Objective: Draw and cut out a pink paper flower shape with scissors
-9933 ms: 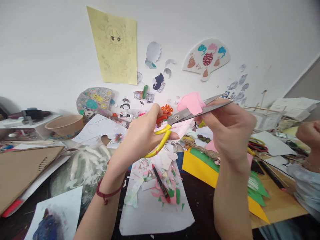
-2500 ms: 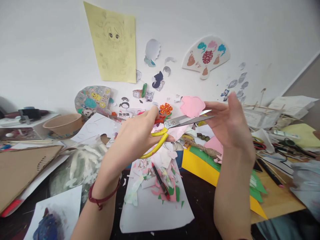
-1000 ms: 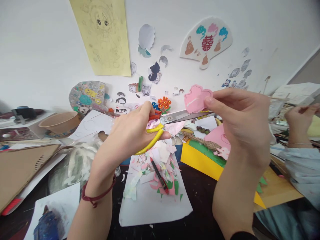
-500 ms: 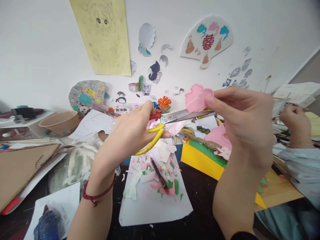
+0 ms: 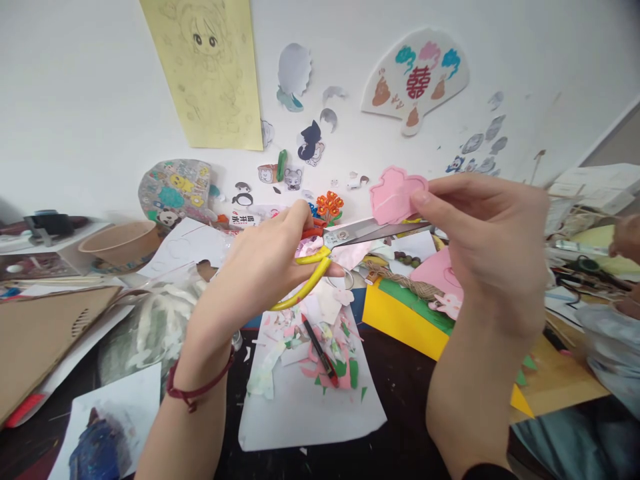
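Observation:
My left hand (image 5: 260, 267) grips scissors (image 5: 345, 240) with one yellow and one red handle, its fingers through the loops; the steel blades point right and lie nearly closed. My right hand (image 5: 490, 233) pinches a pink scalloped paper cutout (image 5: 393, 193) between thumb and fingers, just above the blade tips. A red cord bracelet circles my left wrist. Both hands hover over a white sheet (image 5: 310, 407) strewn with pink, green and white paper scraps, with a black-and-red pen (image 5: 320, 350) lying on it.
A stack of yellow, green and pink paper (image 5: 395, 313) lies to the right. A brown paper bowl (image 5: 120, 243) and cardboard (image 5: 45, 333) sit on the left. Another person's hand and pale sleeve (image 5: 615, 333) are at the right edge. Paper cutouts cover the wall.
Over the last second my hands and the scissors stay almost still. The other person's hand at the right has drawn back toward the edge of view.

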`<state>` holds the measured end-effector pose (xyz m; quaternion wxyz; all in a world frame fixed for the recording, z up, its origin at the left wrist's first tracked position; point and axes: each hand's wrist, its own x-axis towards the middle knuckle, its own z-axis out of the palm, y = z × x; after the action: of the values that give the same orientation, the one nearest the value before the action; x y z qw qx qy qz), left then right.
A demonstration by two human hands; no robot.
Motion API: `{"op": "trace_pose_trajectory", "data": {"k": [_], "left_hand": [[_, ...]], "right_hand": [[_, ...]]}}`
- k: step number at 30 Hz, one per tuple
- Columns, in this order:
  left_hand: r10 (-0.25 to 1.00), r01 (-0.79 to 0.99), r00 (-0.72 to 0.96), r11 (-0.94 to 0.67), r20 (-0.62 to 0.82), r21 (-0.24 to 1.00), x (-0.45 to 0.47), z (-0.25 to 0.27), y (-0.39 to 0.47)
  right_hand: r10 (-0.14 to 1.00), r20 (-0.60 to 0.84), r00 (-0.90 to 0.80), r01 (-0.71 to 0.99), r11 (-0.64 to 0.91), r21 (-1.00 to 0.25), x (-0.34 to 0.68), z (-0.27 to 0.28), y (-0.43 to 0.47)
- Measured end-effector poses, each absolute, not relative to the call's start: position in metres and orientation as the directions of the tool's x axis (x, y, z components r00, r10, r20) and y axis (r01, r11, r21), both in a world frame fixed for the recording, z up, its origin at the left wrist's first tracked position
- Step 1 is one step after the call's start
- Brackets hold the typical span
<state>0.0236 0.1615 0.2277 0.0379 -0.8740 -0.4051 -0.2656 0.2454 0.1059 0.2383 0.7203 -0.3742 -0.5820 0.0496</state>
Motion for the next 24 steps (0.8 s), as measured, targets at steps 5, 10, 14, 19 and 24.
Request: {"op": "trace_pose_trajectory", "data": {"k": [5,10,14,19,24], "left_hand": [[0.687,0.741,0.529,-0.660,0.499,0.125,0.0239,0.2263,0.1627],[0.676,0.726,0.528,-0.673,0.514,0.140,0.0237,0.2260,0.1614],[0.677,0.723,0.525,-0.675,0.515,0.151,0.0235,0.2258,0.1615],[0.679,0.730,0.531,-0.670,0.508,0.133,0.0237,0.2257,0.1620],[0.674,0.732,0.530,-0.670,0.514,0.123,0.0238,0.2256,0.1611]], "right_hand": [[0.496,0.808,0.320,0.388,0.709,-0.589,0.2462,0.2378,0.1059],[0.492,0.811,0.315,0.383,0.716,-0.583,0.2472,0.2384,0.1056],[0.485,0.817,0.311,0.390,0.719,-0.576,0.2474,0.2379,0.1058],[0.484,0.818,0.311,0.391,0.719,-0.574,0.2466,0.2379,0.1059],[0.487,0.815,0.313,0.392,0.715,-0.578,0.2462,0.2369,0.1072]]}}
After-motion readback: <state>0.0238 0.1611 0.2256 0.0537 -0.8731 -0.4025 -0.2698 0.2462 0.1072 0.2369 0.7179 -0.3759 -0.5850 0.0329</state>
